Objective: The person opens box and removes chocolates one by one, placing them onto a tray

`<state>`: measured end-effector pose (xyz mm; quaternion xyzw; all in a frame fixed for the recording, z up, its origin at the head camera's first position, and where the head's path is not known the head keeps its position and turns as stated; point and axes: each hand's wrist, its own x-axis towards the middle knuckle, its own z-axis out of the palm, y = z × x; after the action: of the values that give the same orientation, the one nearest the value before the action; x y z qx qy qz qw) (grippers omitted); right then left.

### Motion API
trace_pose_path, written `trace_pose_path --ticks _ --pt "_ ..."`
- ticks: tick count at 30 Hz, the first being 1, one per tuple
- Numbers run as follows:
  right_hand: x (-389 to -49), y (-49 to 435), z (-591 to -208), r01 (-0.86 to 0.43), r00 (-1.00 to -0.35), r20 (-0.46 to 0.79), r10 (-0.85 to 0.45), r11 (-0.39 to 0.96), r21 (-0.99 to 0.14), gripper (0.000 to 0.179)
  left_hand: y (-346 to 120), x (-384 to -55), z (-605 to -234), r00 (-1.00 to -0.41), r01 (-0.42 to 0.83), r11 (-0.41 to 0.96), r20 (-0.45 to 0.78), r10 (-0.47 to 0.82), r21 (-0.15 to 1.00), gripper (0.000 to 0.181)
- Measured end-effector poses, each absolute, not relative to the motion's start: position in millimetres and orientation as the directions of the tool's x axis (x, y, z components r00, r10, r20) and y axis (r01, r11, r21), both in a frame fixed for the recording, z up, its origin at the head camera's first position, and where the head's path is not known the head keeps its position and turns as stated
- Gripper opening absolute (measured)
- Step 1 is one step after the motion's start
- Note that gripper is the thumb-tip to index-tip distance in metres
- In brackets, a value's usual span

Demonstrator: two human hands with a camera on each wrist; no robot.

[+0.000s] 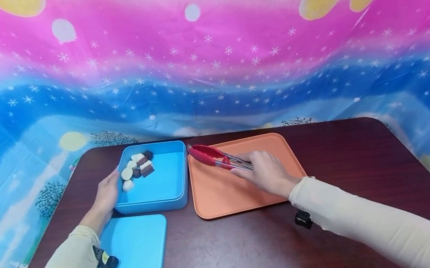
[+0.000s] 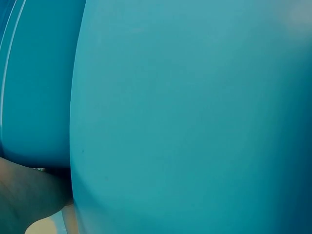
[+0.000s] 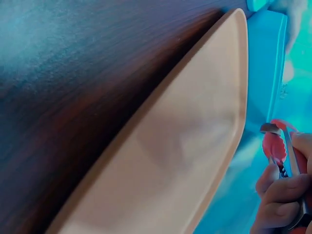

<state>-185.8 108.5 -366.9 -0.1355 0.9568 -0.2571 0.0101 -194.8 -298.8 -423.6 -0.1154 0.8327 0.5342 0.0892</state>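
Red-tipped tongs (image 1: 203, 155) sit in the right hand (image 1: 267, 171), its thumb and fingers curled round the metal arms well behind the heads; gripped that far back, presumably, so the tips can reach out in front of the knuckles. A brown piece (image 3: 269, 127) looks caught between the tips (only the view from the right wrist gives it away), so I'd judge the tongs squeezed together on it. They hang over the far left corner of the orange tray (image 1: 224, 195), close to the right rim of the blue box (image 1: 150, 206).

Over on the left, the left hand (image 1: 108, 192) touches the box's left wall, likely to steady it; how its fingers lie there I cannot tell. Inside, brown and white pieces (image 1: 127, 173) lie loosely bunched on the left side, toward the far corner.

Box and tray sit side by side, perhaps so the tongs can reach both easily. A blue lid (image 1: 134, 266) lies flat on the near side of the box, partly under the left forearm, probably put there to be out of the tongs' path. Everything rests on a dark table (image 1: 225, 257), with a bright cloth (image 1: 205, 66) hanging beyond its far edge.
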Motion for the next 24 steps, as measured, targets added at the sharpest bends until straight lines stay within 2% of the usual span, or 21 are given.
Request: trace_pose_path --ticks 11,24 --pt "-192 116 -378 -0.162 -0.973 -0.051 -0.224 0.825 -0.542 0.042 -299 -194 -426 -0.961 -0.275 0.406 -0.262 -0.089 0.871 0.060" --pt "-195 117 -380 -0.206 -0.972 -0.012 -0.234 0.879 -0.431 0.033 -300 -196 -425 -0.959 -0.282 0.395 -0.266 -0.096 0.874 0.061"
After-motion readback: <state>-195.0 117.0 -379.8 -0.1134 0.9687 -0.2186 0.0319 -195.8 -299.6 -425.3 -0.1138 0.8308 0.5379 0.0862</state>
